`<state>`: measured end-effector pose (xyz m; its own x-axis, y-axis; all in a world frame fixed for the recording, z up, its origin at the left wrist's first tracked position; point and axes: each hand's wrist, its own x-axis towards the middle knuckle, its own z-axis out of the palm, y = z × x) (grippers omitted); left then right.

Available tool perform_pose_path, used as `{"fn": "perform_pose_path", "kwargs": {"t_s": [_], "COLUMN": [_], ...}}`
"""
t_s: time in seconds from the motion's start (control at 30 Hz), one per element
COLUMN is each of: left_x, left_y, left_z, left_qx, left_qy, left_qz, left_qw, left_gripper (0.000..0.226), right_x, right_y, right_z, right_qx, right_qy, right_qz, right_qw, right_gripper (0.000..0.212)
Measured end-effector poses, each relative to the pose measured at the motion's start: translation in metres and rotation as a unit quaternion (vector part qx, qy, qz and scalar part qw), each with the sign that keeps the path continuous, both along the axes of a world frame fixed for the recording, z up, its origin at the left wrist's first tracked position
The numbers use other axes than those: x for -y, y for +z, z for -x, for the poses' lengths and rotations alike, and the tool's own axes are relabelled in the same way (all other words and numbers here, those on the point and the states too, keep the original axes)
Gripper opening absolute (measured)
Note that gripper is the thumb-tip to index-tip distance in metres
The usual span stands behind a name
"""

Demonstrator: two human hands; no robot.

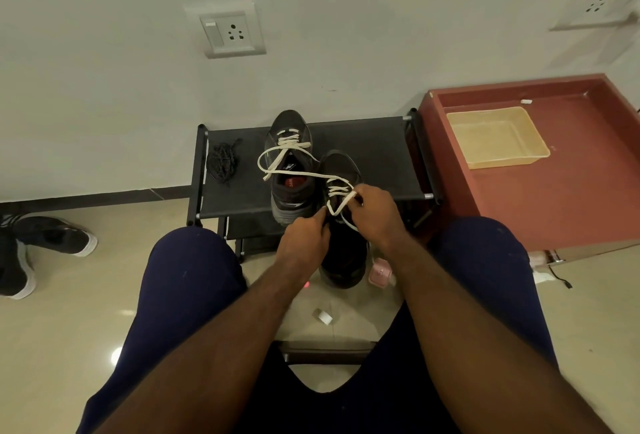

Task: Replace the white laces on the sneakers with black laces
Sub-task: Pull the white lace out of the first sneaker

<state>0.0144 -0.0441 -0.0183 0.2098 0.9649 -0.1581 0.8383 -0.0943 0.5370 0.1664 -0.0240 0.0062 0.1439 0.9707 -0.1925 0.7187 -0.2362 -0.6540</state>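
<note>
Two dark sneakers with white laces are in front of me. One sneaker (pixel 290 163) stands on the black shoe rack (pixel 374 153), its white lace (pixel 277 156) loosened. The other sneaker (pixel 343 250) is tilted off the rack's front edge, toe toward the wall. My right hand (pixel 375 212) pinches a loop of its white lace (pixel 341 203) near the upper eyelets. My left hand (pixel 306 238) grips the sneaker's left side by the tongue. A bundle of black laces (pixel 221 160) lies on the rack's left end.
A red-brown cabinet (pixel 554 198) with a beige tray (pixel 497 137) stands at the right. Black shoes (pixel 52 236) lie on the floor at the left. A pink item (pixel 379 271) and a small white roll (pixel 322 316) lie on the floor between my knees.
</note>
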Motion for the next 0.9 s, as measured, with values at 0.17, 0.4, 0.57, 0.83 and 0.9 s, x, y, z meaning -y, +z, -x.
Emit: {"fn": "perform_pose_path", "kwargs": {"t_s": [0.17,0.4,0.57,0.83,0.9], "left_x": [-0.001,-0.002,-0.001,-0.003,-0.002], "left_y": [0.000,0.002,0.001,0.001,0.000], "left_z": [-0.001,-0.003,-0.001,-0.003,-0.003], "left_qx": [0.010,-0.003,-0.015,0.005,0.000], "left_qy": [-0.005,-0.012,-0.009,-0.005,-0.007], "left_qz": [0.000,-0.003,0.004,0.004,0.010], "left_qw": [1.000,1.000,1.000,1.000,1.000], "left_gripper": [0.038,0.042,0.046,0.042,0.045], "right_x": [-0.008,-0.002,-0.002,-0.011,-0.011], "right_y": [0.019,-0.001,-0.003,0.017,0.010], "right_z": [-0.003,-0.005,-0.001,-0.009,-0.014], "right_qx": [-0.169,-0.068,0.033,-0.174,-0.165], "right_qy": [-0.117,-0.046,0.005,-0.156,-0.135], "right_qz": [-0.113,0.038,0.012,-0.141,-0.080], "right_qw": [0.972,0.996,0.999,0.962,0.974], "right_gripper": [0.010,0.026,0.024,0.020,0.022]}}
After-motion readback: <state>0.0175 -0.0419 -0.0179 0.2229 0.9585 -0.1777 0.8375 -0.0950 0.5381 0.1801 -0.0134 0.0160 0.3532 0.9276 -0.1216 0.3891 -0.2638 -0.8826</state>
